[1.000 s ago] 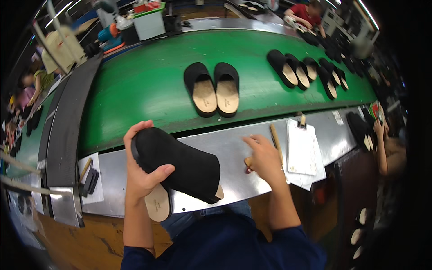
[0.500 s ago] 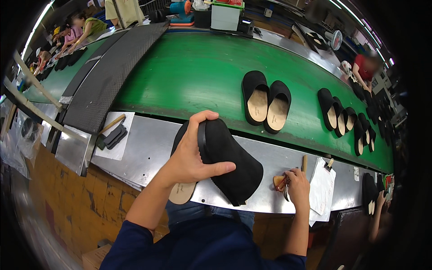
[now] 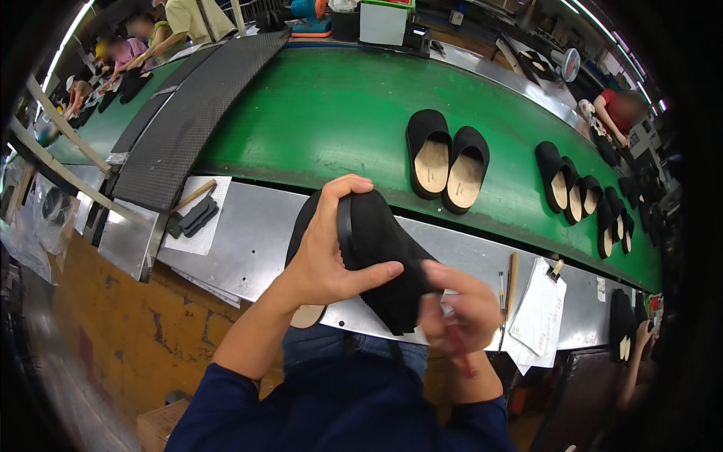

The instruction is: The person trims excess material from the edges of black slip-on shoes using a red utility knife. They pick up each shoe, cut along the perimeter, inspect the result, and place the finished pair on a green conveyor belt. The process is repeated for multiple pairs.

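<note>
My left hand [image 3: 324, 260] is wrapped round a black clog [image 3: 384, 226], its sole edge turned toward the palm. A second black clog [image 3: 300, 226] lies behind that hand, its tan insole [image 3: 307, 316] showing below my wrist. At the held clog's right side is my right hand [image 3: 463, 305], smeared by motion, its fingers closed round a red-handled tool [image 3: 458, 348]. The tool's kind is too blurred to tell. Whether its tip touches the clog cannot be made out.
A green conveyor belt [image 3: 316, 113] carries several black clogs, including a pair [image 3: 448, 162] straight ahead. Along the metal ledge [image 3: 233, 226] lie a wooden-handled tool [image 3: 513, 282], clipped papers [image 3: 538, 316] and a dark block [image 3: 199, 216]. A person's hand [image 3: 644, 335] shows at right.
My right hand has moved left from the ledge to the held clog, bringing the red-handled tool. My left hand keeps its grip. The view has shifted slightly.
</note>
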A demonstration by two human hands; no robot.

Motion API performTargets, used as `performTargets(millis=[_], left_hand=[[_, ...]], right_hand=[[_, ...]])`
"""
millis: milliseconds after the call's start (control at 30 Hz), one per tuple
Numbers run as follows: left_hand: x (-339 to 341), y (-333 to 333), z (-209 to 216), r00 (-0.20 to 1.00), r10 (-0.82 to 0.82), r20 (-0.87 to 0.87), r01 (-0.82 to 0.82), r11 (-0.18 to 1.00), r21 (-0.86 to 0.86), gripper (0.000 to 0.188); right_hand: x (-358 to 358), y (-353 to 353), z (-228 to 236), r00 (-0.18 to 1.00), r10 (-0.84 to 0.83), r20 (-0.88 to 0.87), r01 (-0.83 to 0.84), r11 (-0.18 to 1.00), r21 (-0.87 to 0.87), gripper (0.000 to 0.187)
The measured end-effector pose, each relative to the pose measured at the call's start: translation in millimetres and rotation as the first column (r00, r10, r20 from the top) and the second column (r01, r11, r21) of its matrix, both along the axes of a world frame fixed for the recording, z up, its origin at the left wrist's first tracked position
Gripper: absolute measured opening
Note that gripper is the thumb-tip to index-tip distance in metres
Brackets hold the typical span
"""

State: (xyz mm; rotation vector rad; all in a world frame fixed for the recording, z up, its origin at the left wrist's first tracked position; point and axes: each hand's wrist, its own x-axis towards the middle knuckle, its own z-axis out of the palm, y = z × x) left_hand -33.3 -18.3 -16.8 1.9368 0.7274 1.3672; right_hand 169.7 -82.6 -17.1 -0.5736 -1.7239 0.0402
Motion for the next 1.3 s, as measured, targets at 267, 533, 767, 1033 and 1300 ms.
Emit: performTargets(millis=[267, 533, 767, 1033, 1300], left_hand=[[-1, 0, 0, 0.999, -0.03, -0.033, 0.034, 0.992, 0.119, 0.094], [-2, 2, -4, 1.0, -0.026, -0.002, 0.026, 0.998, 0.057, 0.098], [5, 4, -8, 0.979, -0.041, 0.201, 0.086, 0.971, -0.222, 0.109], [36, 33, -45, 0.83, 0.058, 0.554, 0.343, 0.731, -0.59, 0.052], [19, 5, -61, 0.92, 0.219, 0.326, -0.054, 0.892, -0.448, 0.025]], right_hand=[[-43, 12, 33, 0.956, -0.196, 0.22, 0.18, 0.98, 0.09, 0.021], [-35, 4, 32, 0.965, -0.013, 0.261, 0.049, 0.99, -0.135, 0.021], [1, -2, 7, 0.996, -0.091, 0.006, 0.088, 0.933, -0.349, 0.03], [130, -41, -98, 0.501, -0.595, 0.629, 0.862, 0.407, -0.302, 0.026], [92, -41, -102, 0.742, -0.594, 0.312, 0.634, 0.471, -0.613, 0.025]])
